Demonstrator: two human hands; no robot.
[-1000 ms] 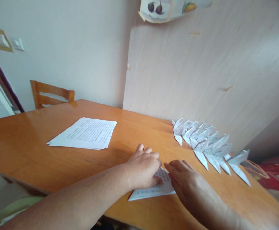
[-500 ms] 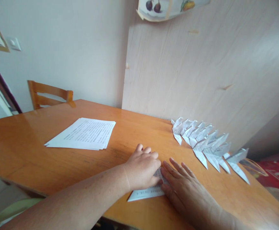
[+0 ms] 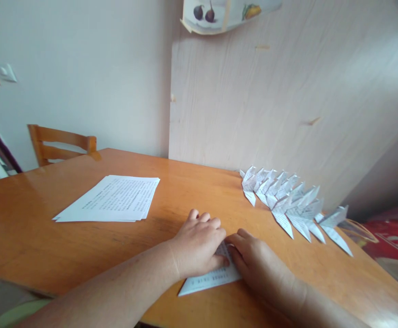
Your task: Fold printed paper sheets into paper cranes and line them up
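Observation:
A folded sheet of printed paper (image 3: 212, 279) lies on the table near its front edge, partly covered by both hands. My left hand (image 3: 202, 243) rests on its upper left part, fingers curled and thumb pressed on the printed face. At the paper's right side, my right hand (image 3: 258, 262) has its fingers bent and drawn together on the edge. Its fingertips almost meet the left hand, and what they pinch is partly hidden.
A stack of printed sheets (image 3: 111, 200) lies at the left on the wooden table (image 3: 82, 241). Several folded paper pieces (image 3: 297, 207) stand in rows at the right, near the wall panel (image 3: 253, 105). Behind the table is a wooden chair (image 3: 62, 139); a red bag (image 3: 393, 239) is at far right.
My right hand has gone from flat, outstretched fingers to bent ones gripping at the paper's edge. The left hand stays on the paper. The whole view has shifted slightly.

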